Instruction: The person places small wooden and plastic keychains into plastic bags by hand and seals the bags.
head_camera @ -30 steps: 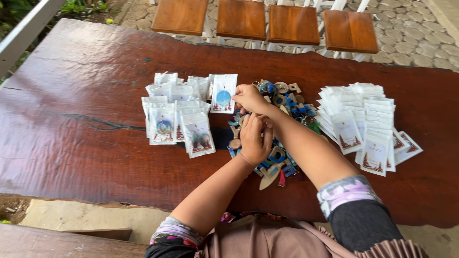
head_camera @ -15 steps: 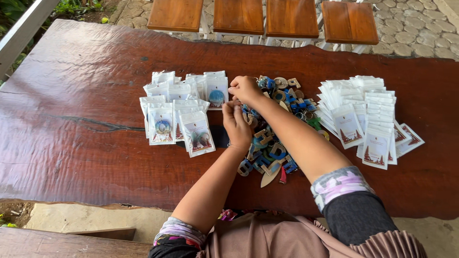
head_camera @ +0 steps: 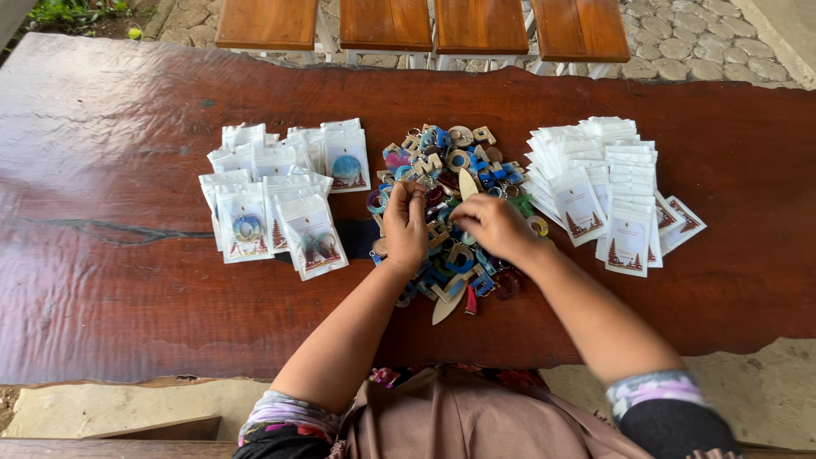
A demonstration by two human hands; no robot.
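Table (head_camera: 127, 280): a broad slab of dark red-brown wood is seen from above, and everything is laid across its middle, within reach of both arms.
Filled packets (head_camera: 276, 200): small white pouches, each with a coloured piece showing through, are spread in overlapping rows at the left, apart from the other groups so that they are not mixed with them.
Left hand (head_camera: 405, 228): it is rested on the left edge of the heap, its fingers curled together around a small piece; what exactly is pinched cannot be told, since the fingers hide it.
Keyring heap (head_camera: 450, 170): wooden and blue resin charms, letters and rings with metal loops are piled loosely at the centre, between the two packet groups and directly before the person, so that either hand can draw from it.
Right hand (head_camera: 493, 225): it is laid palm down on the heap's right side, fingers bent into the charms; whether anything is gripped cannot be told.
Flat packets (head_camera: 608, 183): white pouches that look empty are fanned in neat stacks at the right, just beside the heap.
Benches (head_camera: 425, 24): four wooden seats are lined up beyond the far edge of the table, unused.
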